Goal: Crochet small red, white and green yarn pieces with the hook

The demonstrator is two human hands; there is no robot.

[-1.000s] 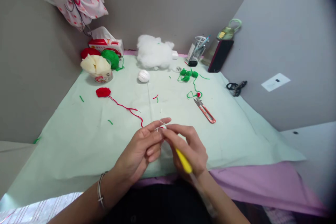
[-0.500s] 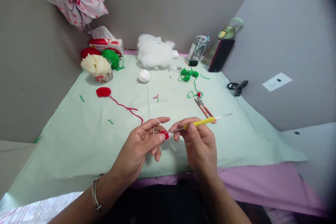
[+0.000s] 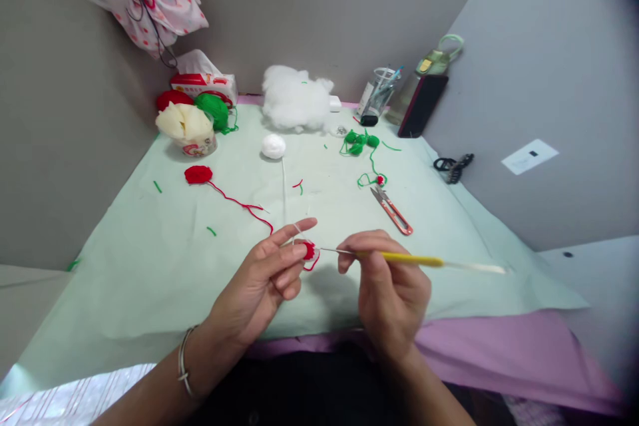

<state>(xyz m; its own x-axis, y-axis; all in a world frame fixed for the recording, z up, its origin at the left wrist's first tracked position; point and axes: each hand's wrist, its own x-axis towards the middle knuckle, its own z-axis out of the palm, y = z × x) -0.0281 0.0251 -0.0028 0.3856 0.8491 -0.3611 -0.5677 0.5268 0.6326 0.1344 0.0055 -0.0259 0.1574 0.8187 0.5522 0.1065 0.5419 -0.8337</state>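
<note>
A broad, green-covered surface (image 3: 150,279) is spreading beneath everything, with a mound of white stuffing (image 3: 294,100) sitting at its far side and a dark phone (image 3: 423,106) leaning by a bottle (image 3: 432,66) at the far right. Over the near part, the two hands are facing each other: the right hand (image 3: 392,286) is grasping a yellow-handled hook (image 3: 414,259) between thumb and fingers, its thin metal shaft pointing left, while the left hand (image 3: 259,279) is pinching a small red-and-white piece (image 3: 309,251) at the thumb and holding its forefinger extended. Orange-handled snips (image 3: 394,213) are lying to the right beyond the right hand, blades parted. A red yarn bundle (image 3: 198,175) and a slightly smaller white yarn ball (image 3: 273,146) are resting farther back, the latter trailing a white strand (image 3: 284,190) toward the left hand. The small piece is hanging just above the surface, between the hands, with a red loop dangling below it. The hook's tip is coming right up to its white edge; whether it is entering a stitch is too small to tell. This is looking like crochet in mid-stitch, and the next move is probably calling for a firm pinch on the piece, light tension on the white strand and a precisely aimed tip.
</note>
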